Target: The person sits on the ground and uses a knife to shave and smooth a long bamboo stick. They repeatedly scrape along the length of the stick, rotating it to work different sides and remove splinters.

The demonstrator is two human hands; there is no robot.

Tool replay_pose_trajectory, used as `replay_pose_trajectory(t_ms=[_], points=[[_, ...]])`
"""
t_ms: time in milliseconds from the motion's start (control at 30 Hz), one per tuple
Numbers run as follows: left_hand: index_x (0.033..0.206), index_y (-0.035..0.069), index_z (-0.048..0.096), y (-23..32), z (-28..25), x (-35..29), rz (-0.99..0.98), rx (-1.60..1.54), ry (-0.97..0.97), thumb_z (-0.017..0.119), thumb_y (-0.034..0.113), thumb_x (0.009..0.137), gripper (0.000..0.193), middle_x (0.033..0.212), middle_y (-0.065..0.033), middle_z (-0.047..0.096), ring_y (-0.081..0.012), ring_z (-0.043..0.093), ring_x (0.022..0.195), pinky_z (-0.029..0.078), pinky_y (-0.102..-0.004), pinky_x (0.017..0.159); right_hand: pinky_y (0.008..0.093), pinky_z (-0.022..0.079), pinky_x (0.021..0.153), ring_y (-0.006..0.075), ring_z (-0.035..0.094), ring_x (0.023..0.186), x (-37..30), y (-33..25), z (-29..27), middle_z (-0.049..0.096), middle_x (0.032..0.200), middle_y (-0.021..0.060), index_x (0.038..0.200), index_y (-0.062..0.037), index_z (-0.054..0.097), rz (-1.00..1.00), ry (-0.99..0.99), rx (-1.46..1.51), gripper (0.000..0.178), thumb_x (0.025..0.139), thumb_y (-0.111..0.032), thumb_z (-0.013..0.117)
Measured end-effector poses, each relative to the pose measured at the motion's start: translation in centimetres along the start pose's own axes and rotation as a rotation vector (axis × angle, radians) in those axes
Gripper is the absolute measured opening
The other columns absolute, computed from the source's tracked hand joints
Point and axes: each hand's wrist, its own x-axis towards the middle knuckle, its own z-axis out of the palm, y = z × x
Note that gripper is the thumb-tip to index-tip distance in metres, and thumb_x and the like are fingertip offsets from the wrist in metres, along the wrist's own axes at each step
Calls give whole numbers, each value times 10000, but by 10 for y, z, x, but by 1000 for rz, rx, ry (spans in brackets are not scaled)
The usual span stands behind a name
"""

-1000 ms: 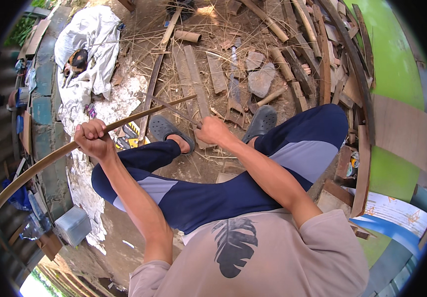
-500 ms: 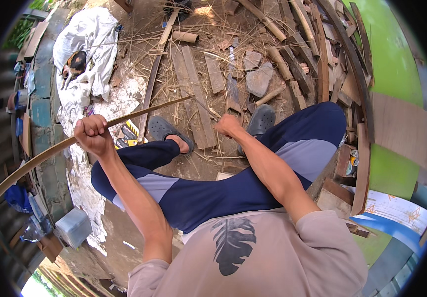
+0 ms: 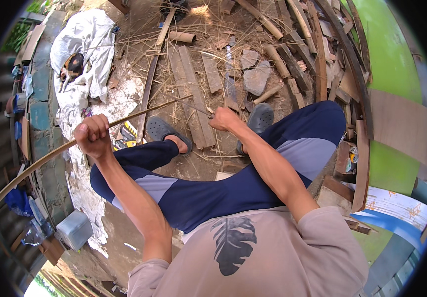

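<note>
My left hand (image 3: 93,136) is closed in a fist around a long, thin bamboo strip (image 3: 35,166). From the far left the strip rises past my fist, and its tapered tip ends near the middle of the view. In my closed right hand (image 3: 225,120) is a knife, its narrow dark blade (image 3: 197,108) pointing up and left. The blade meets or crosses the strip close to that tip; whether they touch I cannot tell. My fingers hide most of the knife's handle. Both hands are above the ground between my spread knees, near my dark clogs (image 3: 260,119).
Boards (image 3: 193,94), flat stones (image 3: 257,79) and scattered straw lie on the dirt ahead. Wood and bamboo pieces (image 3: 317,54) are piled along the right. A black, orange and white cat (image 3: 73,67) curls on a white cloth (image 3: 92,32) at left. A clear plastic container (image 3: 74,230) sits lower left.
My right hand and the knife have shifted slightly left and up. The strip has turned a little in my left fist, so less of its broad face shows.
</note>
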Motion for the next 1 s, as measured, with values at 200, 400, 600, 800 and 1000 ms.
replay_pose_trajectory(t_ms=[200,400,600,800,1000], points=[[522,144,319,0,-6,-4,-10,-50,-31,467,201,901,411,512,2,345,-124,338,492,345,-322,586,425,550,724,366,690,811,-3,-1,-8,680,858,288,818,19,719,43,-195,11,284,760,-220,576],[528,143,325,-3,-2,1,-9,-66,-53,472,200,897,402,518,2,345,-121,332,501,340,-319,587,417,554,803,365,680,974,11,19,1,689,1022,244,949,34,718,86,-62,-63,329,715,-157,588],[532,147,321,-1,-10,-7,-25,-75,-21,479,205,895,401,520,7,334,-119,330,508,336,-316,597,425,550,731,366,693,782,-8,-11,1,667,826,302,817,83,698,84,-101,170,344,736,-221,559],[544,128,308,-5,-6,2,-7,-105,2,467,202,911,406,522,-3,318,-127,321,497,347,-321,564,417,537,621,327,683,636,29,48,22,671,702,227,757,66,703,160,-280,34,286,756,-166,535],[549,133,312,-4,-17,-4,15,-84,-4,462,211,927,414,525,2,313,-121,315,499,341,-319,577,427,513,913,367,622,1113,-1,-3,0,636,1158,277,1048,72,668,175,-120,79,377,761,-156,579]])
